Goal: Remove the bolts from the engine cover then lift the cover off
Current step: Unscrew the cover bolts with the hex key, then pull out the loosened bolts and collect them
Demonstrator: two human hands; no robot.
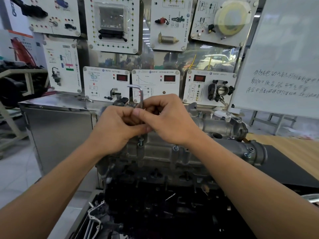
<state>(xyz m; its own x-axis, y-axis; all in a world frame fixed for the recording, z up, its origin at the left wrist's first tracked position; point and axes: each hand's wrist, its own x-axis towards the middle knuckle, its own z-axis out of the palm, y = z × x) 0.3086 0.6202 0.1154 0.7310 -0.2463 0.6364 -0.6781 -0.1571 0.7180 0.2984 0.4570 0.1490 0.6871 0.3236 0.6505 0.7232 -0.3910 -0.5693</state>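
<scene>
- The silver L-shaped hex key [141, 94] is held upright, and the grip of both the left hand [119, 130] and the right hand [165, 121] is clamped on its shaft
- The grey cast-metal engine cover [158, 157] lies just below the hands, mid-scene, with a raised silver bolt [140, 141] under the key
- The key tip is hidden; it should be seated fully and kept in line with the bolt
- Another bolt [175, 147] to the right appears still fitted, so lifting is best deferred
</scene>
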